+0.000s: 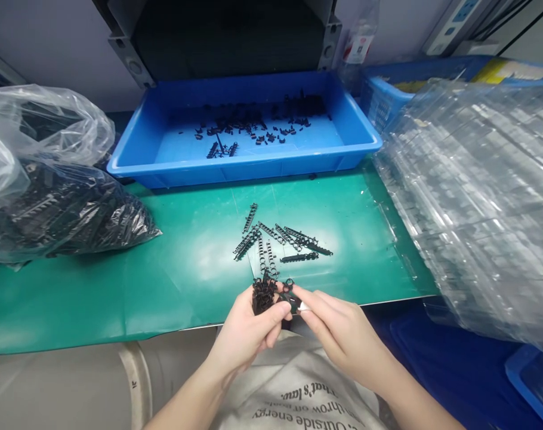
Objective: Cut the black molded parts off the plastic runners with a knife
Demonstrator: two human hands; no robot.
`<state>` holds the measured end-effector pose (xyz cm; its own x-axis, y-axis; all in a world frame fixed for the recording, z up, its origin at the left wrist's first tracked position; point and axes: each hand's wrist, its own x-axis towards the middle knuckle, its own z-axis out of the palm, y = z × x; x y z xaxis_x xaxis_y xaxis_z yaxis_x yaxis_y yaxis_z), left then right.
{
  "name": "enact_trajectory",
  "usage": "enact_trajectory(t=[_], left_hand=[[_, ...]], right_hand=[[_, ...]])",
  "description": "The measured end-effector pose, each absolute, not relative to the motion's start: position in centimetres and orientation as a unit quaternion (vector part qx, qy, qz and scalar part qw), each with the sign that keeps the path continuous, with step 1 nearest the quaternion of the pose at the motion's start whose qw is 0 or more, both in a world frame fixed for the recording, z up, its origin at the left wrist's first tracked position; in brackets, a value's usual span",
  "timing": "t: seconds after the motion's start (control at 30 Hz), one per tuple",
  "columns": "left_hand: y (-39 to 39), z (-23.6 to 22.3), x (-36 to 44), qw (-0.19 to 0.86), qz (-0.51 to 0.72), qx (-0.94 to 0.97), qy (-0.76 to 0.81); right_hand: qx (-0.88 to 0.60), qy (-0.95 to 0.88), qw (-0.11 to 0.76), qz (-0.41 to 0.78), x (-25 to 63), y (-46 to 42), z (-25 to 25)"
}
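My left hand [249,325] is closed around a bunch of small black plastic strips [263,294] at the table's near edge. One more black plastic piece [290,297] sits between the two hands, by the left thumb. My right hand [327,316] has its fingertips closed on that piece from the right; a small white spot shows at the fingers. Just beyond the hands, several loose black strips with ring-like ends [267,254] lie scattered on the green table mat [186,286].
Behind the strips stands a blue tray [244,173] with many small black bits in it. A clear plastic bag of black parts [65,209] lies at left. Stacked clear trays [477,197] lean at right, near a blue basket [379,101] and a bottle [358,48].
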<state>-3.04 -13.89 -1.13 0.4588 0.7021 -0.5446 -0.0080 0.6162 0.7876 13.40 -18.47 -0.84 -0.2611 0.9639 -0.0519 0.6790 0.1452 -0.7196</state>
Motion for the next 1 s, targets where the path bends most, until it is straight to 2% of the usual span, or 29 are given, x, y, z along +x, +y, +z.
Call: enact_trajectory(t=[0.13,0.43,0.8,1.0], left_hand=[[-13.8,-1.1,-3.0,0.767,0.236,0.381,0.459],[-14.3,-1.3,-2.6,0.747,0.27,0.357,0.491],[-14.9,-1.8,-2.2,0.737,0.301,0.331,0.506],[-15.0,-1.5,-2.2,0.742,0.277,0.329,0.514]], right_hand=[[-0.561,-0.756,0.221,0.255,13.1,-18.5,-0.8],[-0.575,-0.761,0.235,0.188,12.5,-18.8,-1.0],[-0.593,-0.747,0.261,0.148,11.7,-18.9,-1.6],[-0.593,-0.727,0.295,0.179,11.8,-18.9,-2.0]])
